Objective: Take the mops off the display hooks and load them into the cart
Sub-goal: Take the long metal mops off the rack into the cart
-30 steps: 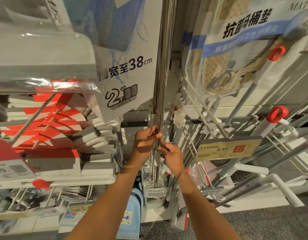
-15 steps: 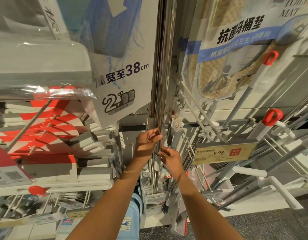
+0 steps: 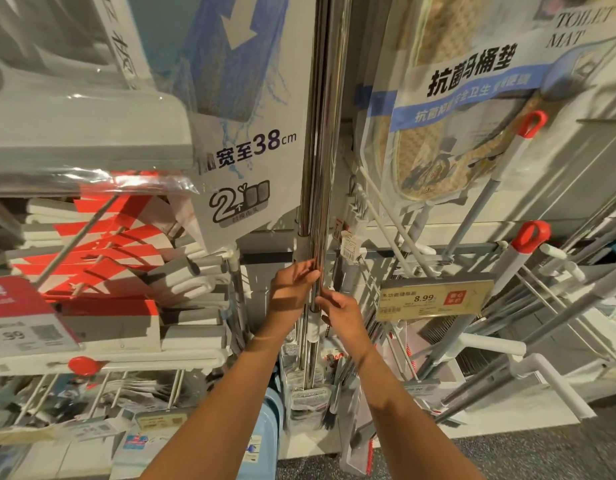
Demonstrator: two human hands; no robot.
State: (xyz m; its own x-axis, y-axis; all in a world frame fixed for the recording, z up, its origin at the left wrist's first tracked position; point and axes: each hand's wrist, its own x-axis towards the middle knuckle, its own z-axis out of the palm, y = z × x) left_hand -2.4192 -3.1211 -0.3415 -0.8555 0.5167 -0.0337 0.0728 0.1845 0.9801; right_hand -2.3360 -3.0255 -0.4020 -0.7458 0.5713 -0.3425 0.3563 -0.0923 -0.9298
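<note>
Chrome mop poles hang bunched upright at the rack's centre, left hand wrapped round them, right hand pinching a pole just below. Versus a second ago both hands sit slightly lower on the poles, grip unchanged; mops look still hooked, cart not in view.

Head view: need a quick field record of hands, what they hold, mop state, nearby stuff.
left hand: fingers curled round the chrome mop poles
right hand: grips the same poles, slightly lower, from the right
mop poles: bundle of several, upright, top out of frame
mop heads: hang low by the shelf, not in a cart
cart: not in view
price tag: yellow, reads 8.99, right of the hands
red-tipped handles: on the right rack, untouched
</note>
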